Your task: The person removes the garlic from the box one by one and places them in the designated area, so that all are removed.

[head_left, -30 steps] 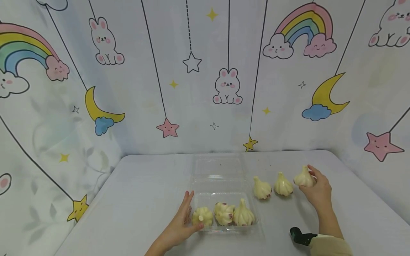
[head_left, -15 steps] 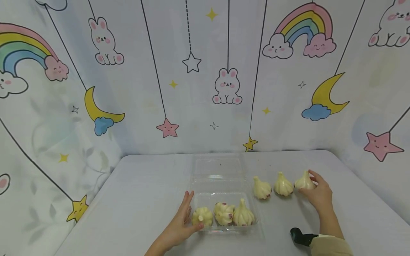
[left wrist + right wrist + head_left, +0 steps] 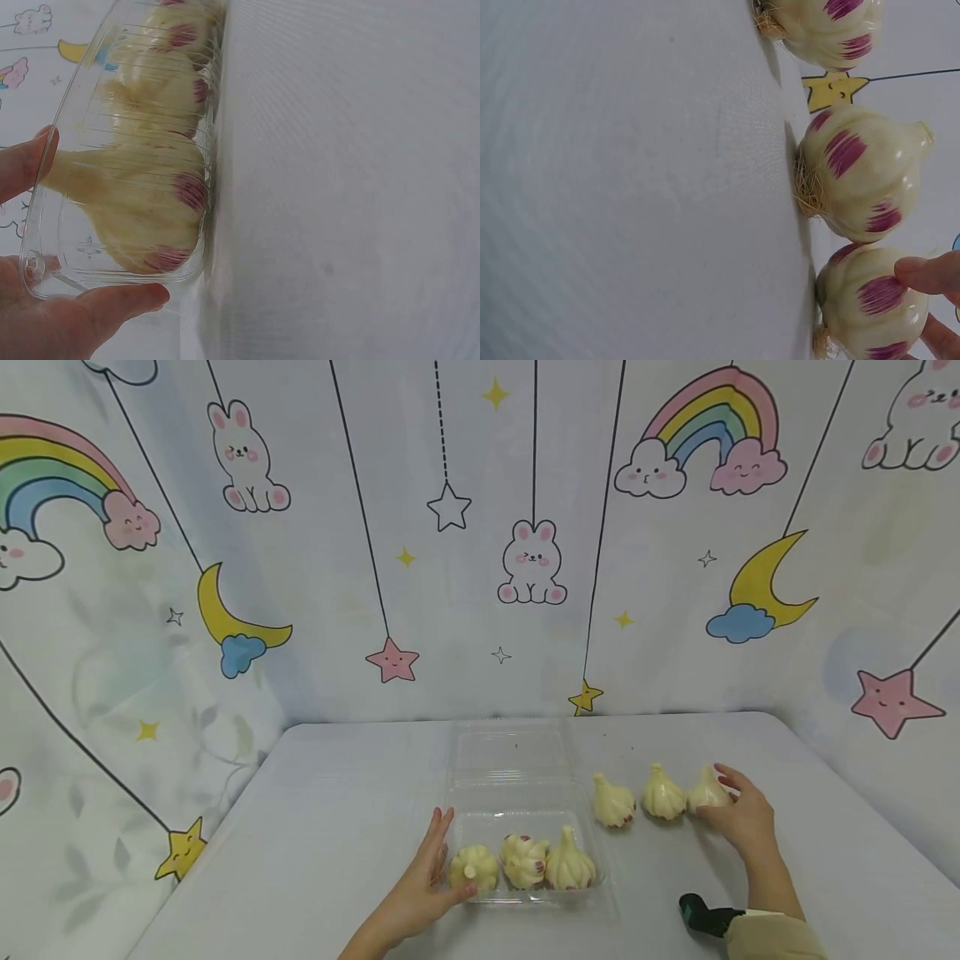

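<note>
Cream garlic (image 3: 705, 792) in the right hand (image 3: 747, 817) points up — axis upright.

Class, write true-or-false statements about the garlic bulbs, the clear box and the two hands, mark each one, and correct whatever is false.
1. Three bulbs are in the box. True.
2. The box is closed. False: its lid is open, folded back behind it.
3. The left hand touches the box. True.
4. The right hand holds nothing. False: it holds the rightmost bulb.
5. Purple patches mark the outside bulbs. True.
6. Four bulbs are outside the box. False: there are three.
</note>
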`<action>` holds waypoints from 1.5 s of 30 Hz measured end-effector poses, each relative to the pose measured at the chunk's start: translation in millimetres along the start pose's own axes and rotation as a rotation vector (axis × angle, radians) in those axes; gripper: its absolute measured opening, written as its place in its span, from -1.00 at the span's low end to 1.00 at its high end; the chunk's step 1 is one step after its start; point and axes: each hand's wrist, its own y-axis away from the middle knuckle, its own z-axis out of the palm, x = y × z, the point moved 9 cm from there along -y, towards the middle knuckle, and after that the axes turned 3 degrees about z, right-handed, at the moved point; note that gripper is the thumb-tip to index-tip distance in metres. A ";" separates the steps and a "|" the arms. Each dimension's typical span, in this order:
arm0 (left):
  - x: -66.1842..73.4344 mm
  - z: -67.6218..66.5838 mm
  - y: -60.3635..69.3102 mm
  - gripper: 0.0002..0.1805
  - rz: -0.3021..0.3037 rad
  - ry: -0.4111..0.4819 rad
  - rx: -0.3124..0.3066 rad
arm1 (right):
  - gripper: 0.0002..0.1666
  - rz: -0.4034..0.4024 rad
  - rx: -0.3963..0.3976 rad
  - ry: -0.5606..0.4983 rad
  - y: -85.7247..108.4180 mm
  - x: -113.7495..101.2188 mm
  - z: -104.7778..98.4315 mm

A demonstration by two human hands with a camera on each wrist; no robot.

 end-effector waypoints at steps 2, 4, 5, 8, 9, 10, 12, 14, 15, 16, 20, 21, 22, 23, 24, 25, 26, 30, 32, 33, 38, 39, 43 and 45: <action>-0.2 0.4 0.3 0.02 -0.002 0.001 -0.003 | -0.07 0.005 0.000 0.006 0.3 0.0 -0.1; -0.7 0.7 0.3 0.02 -0.001 0.005 -0.004 | -0.07 0.007 -0.002 0.010 0.5 -0.2 -0.2; -1.2 0.8 0.3 0.02 -0.002 0.004 -0.004 | -0.08 0.005 0.000 0.014 0.6 -0.6 -0.6; -2.3 0.9 0.4 0.01 -0.004 0.004 -0.004 | -0.08 -0.005 0.015 0.038 0.3 -1.7 -2.7; -2.7 0.9 0.4 0.01 -0.005 0.004 -0.004 | -0.07 -0.001 0.017 0.039 0.3 -1.7 -3.2; -3.0 1.0 0.4 0.01 -0.006 0.004 -0.005 | -0.05 0.008 0.017 0.038 0.4 -1.4 -3.6; -3.5 1.0 0.4 0.01 -0.007 0.005 -0.005 | -0.03 0.025 0.019 0.037 0.5 -0.7 -4.4; -3.6 1.1 0.4 0.01 -0.007 0.005 -0.004 | -0.01 0.048 0.010 0.027 0.6 -0.2 -4.6; -3.4 1.2 0.4 0.01 -0.006 0.008 -0.005 | 0.00 0.055 0.005 0.023 0.6 -0.3 -4.8; -3.3 1.2 0.5 0.01 -0.006 0.008 -0.006 | 0.00 0.060 0.002 0.020 0.8 -0.3 -5.1; -2.2 1.1 0.9 0.01 -0.001 0.007 -0.008 | 0.01 0.055 0.004 0.013 2.0 -2.5 -7.3; -1.8 1.1 1.0 0.01 0.002 0.006 -0.008 | 0.01 0.051 0.006 0.013 2.3 -3.2 -7.9; -1.5 1.0 1.0 0.01 0.004 0.003 -0.007 | 0.01 0.049 0.009 0.013 2.8 -3.9 -8.5; -1.3 0.9 1.1 0.01 0.005 0.002 -0.006 | 0.01 0.045 0.012 0.016 3.4 -4.8 -9.1; -1.1 0.9 1.1 0.01 0.006 0.000 -0.006 | 0.01 0.042 0.014 0.019 3.9 -5.9 -9.5; -0.9 0.7 1.1 0.01 0.007 -0.002 -0.005 | 0.00 0.037 0.018 0.026 4.4 -7.1 -10.1; -0.9 0.6 1.2 0.01 0.007 -0.002 -0.005 | 0.00 0.033 0.022 0.032 5.1 -8.6 -10.7; -0.1 0.0 1.1 0.02 0.008 0.004 -0.006 | -0.03 0.018 0.048 0.063 8.2 -16.2 -14.2; 0.0 -0.3 1.0 0.02 0.008 0.006 -0.007 | -0.04 0.011 0.069 0.078 10.4 -20.6 -16.6; 0.0 -0.4 0.9 0.03 0.008 0.005 -0.006 | -0.05 0.008 0.079 0.087 11.4 -22.9 -17.7; -2.8 -1.4 0.6 0.06 -0.001 0.004 0.001 | -0.07 -0.025 0.101 0.089 18.3 -37.5 -20.7; -3.5 -1.3 0.8 0.07 -0.005 0.005 0.003 | -0.07 -0.028 0.098 0.083 20.0 -40.9 -20.7; -3.1 -1.5 0.5 0.08 -0.007 0.012 0.005 | -0.06 -0.045 0.088 0.056 27.3 -55.7 -19.7; -1.8 -1.8 0.3 0.08 -0.007 0.010 0.004 | -0.08 -0.076 0.089 0.055 31.5 -64.2 -18.7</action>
